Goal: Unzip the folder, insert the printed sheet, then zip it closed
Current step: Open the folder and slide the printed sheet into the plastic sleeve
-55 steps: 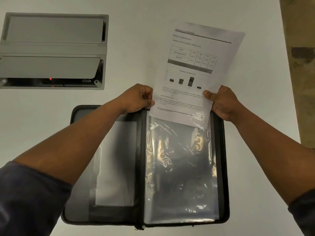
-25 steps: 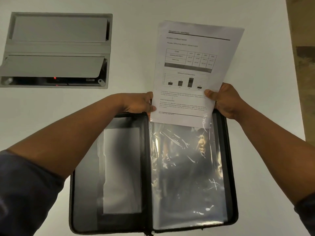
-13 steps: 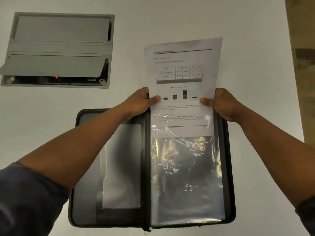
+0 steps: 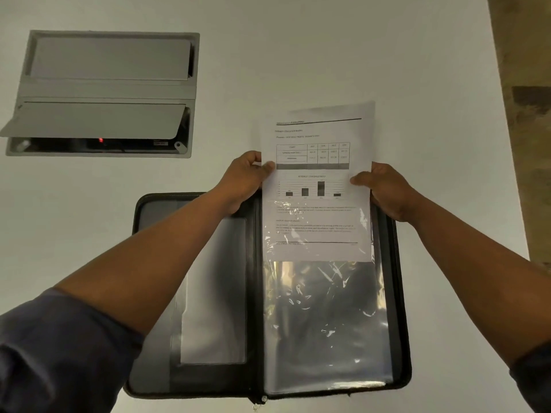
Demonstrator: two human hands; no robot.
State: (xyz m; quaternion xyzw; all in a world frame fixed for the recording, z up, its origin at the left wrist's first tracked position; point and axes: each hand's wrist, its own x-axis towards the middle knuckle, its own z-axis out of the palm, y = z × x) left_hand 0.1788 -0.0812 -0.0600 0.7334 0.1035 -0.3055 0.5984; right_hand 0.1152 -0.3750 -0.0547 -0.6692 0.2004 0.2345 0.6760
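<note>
The black zip folder (image 4: 401, 293) lies unzipped and flat open on the white table, spine running toward me. Its right half carries clear plastic sleeves (image 4: 325, 323). The printed sheet (image 4: 316, 186), with a table and a bar chart, stands with its lower part slid inside the top sleeve; roughly its upper half sticks out past the folder's far edge. My left hand (image 4: 243, 180) pinches the sheet's left edge and my right hand (image 4: 384, 189) pinches its right edge. The zipper pull (image 4: 262, 400) sits at the near end of the spine.
A grey recessed cable box (image 4: 104, 93) with a flap half open is set into the table at the far left. The table's right edge (image 4: 507, 144) runs beside the folder, with brown floor beyond it.
Both hands have pushed the sheet down toward me, so more of it sits inside the clear sleeve. Earlier only its bottom edge met the sleeve's opening.
</note>
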